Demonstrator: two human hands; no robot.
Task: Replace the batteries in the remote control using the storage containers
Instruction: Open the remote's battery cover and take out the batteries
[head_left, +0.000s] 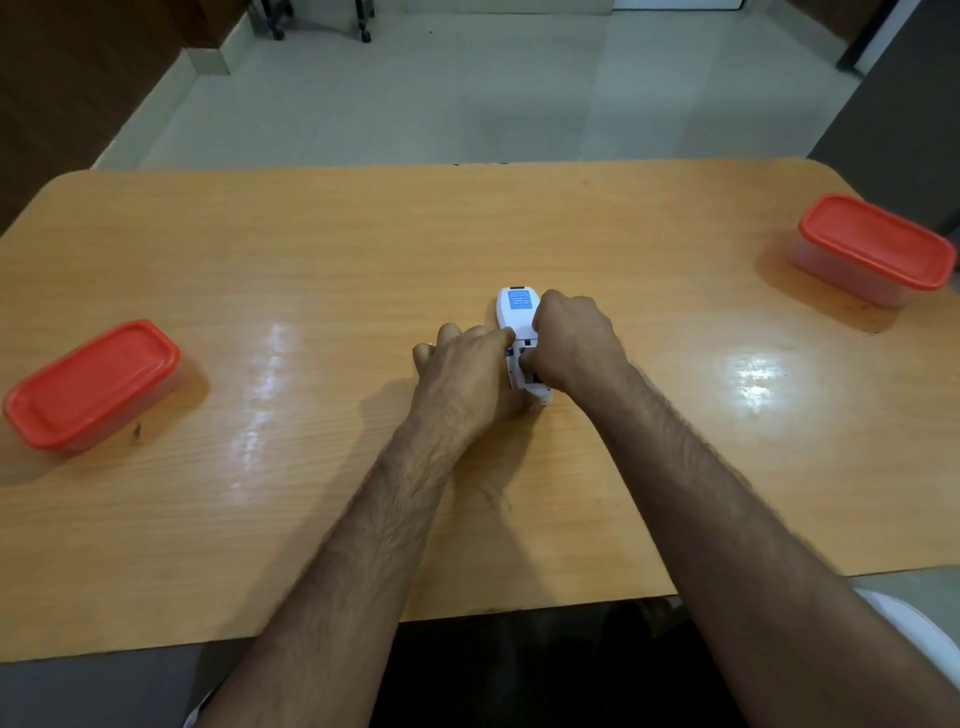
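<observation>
While both containers are sitting shut at the edges of the frame, I am working on the remote control (519, 332) at the centre of the wooden table (311, 260), lying on its face with the blue label uppermost. My left hand (467, 371) is curled against its left side, steadying it, and my right hand (569, 343) is closed down over its right side, with a finger pressing into the battery bay at the lower end. That bay is looking open to me, though I cannot make out the cover. A speck of blue is showing between my hands; whether it is a battery I cannot tell.

I am judging this to be the step of working the old cells loose. Neither storage box has been opened: the left container (93, 384) is resting at the left edge, the right container (872, 249) at the upper right, each under its orange lid and well apart from the remote. Next I am expecting to need one hand free to lift a lid, while the other is keeping the remote from sliding on the glossy top.
</observation>
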